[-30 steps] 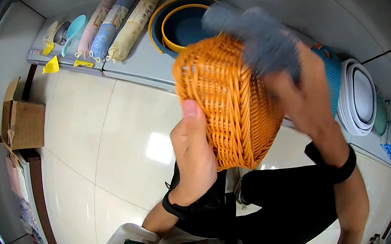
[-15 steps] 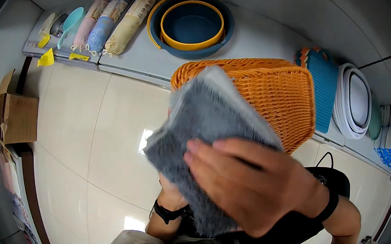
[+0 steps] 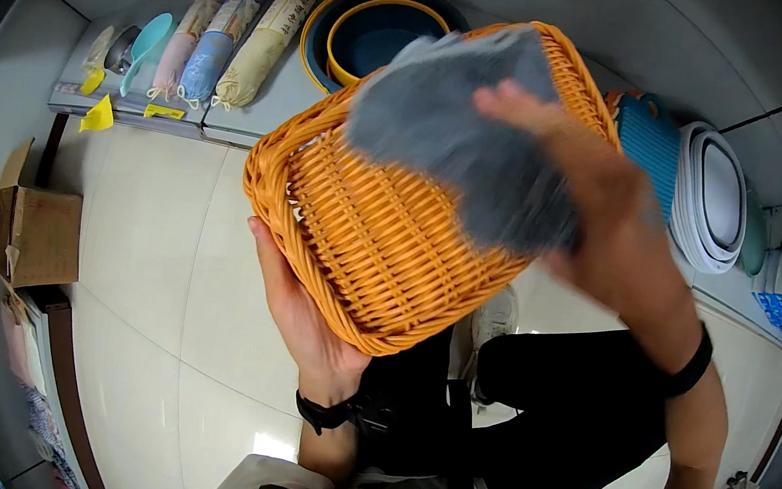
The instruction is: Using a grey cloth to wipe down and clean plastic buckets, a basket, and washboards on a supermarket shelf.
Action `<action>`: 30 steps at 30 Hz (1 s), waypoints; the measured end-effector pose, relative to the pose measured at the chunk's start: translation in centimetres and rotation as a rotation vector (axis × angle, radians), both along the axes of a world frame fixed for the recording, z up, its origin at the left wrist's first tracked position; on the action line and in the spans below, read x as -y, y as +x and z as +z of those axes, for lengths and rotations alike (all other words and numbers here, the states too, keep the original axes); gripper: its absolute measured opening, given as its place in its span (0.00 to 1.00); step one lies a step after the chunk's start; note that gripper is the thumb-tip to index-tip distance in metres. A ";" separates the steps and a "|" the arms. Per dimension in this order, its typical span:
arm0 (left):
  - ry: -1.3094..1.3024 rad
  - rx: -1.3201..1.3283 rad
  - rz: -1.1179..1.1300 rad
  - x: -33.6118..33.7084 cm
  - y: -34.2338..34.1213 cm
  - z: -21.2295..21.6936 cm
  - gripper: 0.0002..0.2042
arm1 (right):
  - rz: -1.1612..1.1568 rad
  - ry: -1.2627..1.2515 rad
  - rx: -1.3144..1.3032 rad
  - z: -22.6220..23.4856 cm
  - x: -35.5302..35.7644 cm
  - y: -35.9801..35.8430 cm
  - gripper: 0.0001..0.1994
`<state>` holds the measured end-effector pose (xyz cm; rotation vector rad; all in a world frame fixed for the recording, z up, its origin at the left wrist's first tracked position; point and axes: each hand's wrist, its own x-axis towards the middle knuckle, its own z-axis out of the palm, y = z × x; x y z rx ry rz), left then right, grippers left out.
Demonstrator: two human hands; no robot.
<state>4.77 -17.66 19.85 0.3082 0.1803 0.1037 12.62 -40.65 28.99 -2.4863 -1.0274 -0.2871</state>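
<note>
One orange wicker basket (image 3: 371, 242) is held over the tiled floor (image 3: 138, 247) in the grip of the left hand (image 3: 308, 328) while the right hand (image 3: 610, 212), clutching a blurred grey cloth (image 3: 445, 121), appears mid-wipe across it, the next stroke seemingly calling for a steady hold.

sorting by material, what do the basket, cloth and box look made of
Basket: glossy orange wicker, or plastic imitating it; the woven strands shine. Cloth: apparently soft, matt grey fabric, since it drapes; blur hides its weave. Box: probably matt brown cardboard, going by dull faces and thin flap.
</note>
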 end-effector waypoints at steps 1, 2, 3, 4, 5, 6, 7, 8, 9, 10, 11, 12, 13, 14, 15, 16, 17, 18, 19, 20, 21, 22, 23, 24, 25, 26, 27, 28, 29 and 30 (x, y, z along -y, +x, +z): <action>-0.007 -0.006 0.012 0.0 0.2 0.3 0.30 | -0.073 0.000 0.017 -0.7 1.3 0.9 0.39; -0.006 -0.008 0.013 -0.1 0.1 0.5 0.30 | -0.072 0.002 0.015 -1.1 2.4 1.6 0.39; 0.033 -0.032 0.038 0.0 0.0 0.6 0.30 | -0.162 -0.035 -0.002 -1.2 3.5 2.1 0.40; 0.072 -0.056 0.063 0.0 0.0 0.7 0.31 | -0.252 -0.072 -0.018 -1.3 4.0 2.3 0.41; 0.073 -0.057 0.071 0.0 -0.1 0.8 0.31 | -0.245 -0.071 -0.019 -1.3 3.6 2.1 0.41; 0.090 -0.078 0.068 -0.1 0.0 0.6 0.31 | -0.232 -0.066 0.036 -1.5 2.9 1.6 0.40; 0.107 -0.099 0.064 0.0 0.0 0.4 0.31 | -0.220 -0.060 0.090 -1.7 2.2 0.9 0.40; 0.063 -0.034 0.038 -0.2 0.0 0.3 0.31 | -0.222 -0.021 0.083 -2.0 1.4 0.1 0.39; 0.063 -0.035 0.034 0.1 0.0 0.5 0.31 | -0.209 -0.019 0.017 -2.7 0.4 -1.4 0.39; 0.119 -0.080 0.081 0.8 0.2 0.5 0.31 | -0.169 0.006 -0.063 -3.3 -1.0 -3.4 0.46; 0.160 -0.115 0.122 1.4 0.3 0.9 0.30 | -0.047 0.028 -0.028 -2.2 -3.3 -5.4 0.47; 0.325 -0.232 0.160 1.1 0.6 -0.9 0.29 | 0.076 -0.027 0.072 -1.2 -4.9 -7.1 0.34; 0.401 -0.272 0.198 1.1 0.7 -2.2 0.29 | 0.170 -0.064 0.254 -1.1 -6.2 -7.9 0.21; 0.407 -0.271 0.213 1.4 0.4 -2.7 0.29 | 0.108 0.091 0.184 -1.2 -7.4 -9.1 0.14; 0.406 -0.250 0.213 1.7 0.5 -3.2 0.29 | 0.094 0.089 0.179 -1.3 -7.3 -9.1 0.14; 0.405 -0.236 0.201 2.2 0.1 -3.6 0.29 | 0.135 0.132 0.181 -1.4 -7.1 -8.8 0.18; 0.400 -0.209 0.181 2.6 -0.1 -3.9 0.29 | 0.177 0.174 0.187 -1.7 -6.7 -8.4 0.22; 0.392 -0.182 0.156 2.9 -0.6 -4.5 0.29 | 0.145 0.216 0.239 -2.2 -6.4 -7.7 0.19; 0.370 -0.147 0.129 3.2 -1.0 -5.4 0.29 | 0.121 0.223 0.273 -3.2 -5.8 -6.9 0.16; 0.325 -0.116 0.098 3.1 -0.9 -5.6 0.29 | 0.091 0.141 0.291 -3.3 -4.9 -5.7 0.16; 0.253 -0.087 0.064 3.0 -1.1 -5.5 0.29 | 0.060 0.058 0.309 -3.2 -3.6 -4.4 0.17; 0.033 -0.119 -0.066 2.9 -0.2 -2.8 0.31 | -0.033 0.011 0.230 -3.1 -2.6 -3.3 0.19; 0.063 -0.138 -0.055 2.2 -0.1 -3.0 0.31 | -0.122 -0.034 0.150 -2.9 -1.5 -2.2 0.22; 0.056 -0.117 -0.036 1.9 0.1 -2.5 0.30 | -0.198 -0.093 0.231 -2.8 -0.4 -0.9 0.25; 0.050 -0.101 -0.012 1.6 0.1 -2.1 0.30 | -0.329 -0.265 0.113 -1.5 0.3 -0.2 0.27; 0.062 -0.072 -0.021 1.6 0.1 -1.2 0.30 | -0.354 -0.235 0.298 -2.1 2.4 1.2 0.29; 0.052 -0.069 -0.027 2.0 0.1 -1.1 0.30 | -0.373 -0.196 0.389 -2.9 4.4 2.5 0.31; 0.075 -0.091 -0.002 2.1 0.1 -1.0 0.30 | -0.400 -0.208 0.339 -2.7 4.9 2.4 0.31; 0.098 -0.114 0.022 2.3 0.1 -1.0 0.30 | -0.428 -0.220 0.289 -2.5 5.3 2.4 0.30; 0.109 -0.112 0.011 2.4 0.2 -0.9 0.30 | -0.423 -0.219 0.290 -2.6 5.6 2.5 0.30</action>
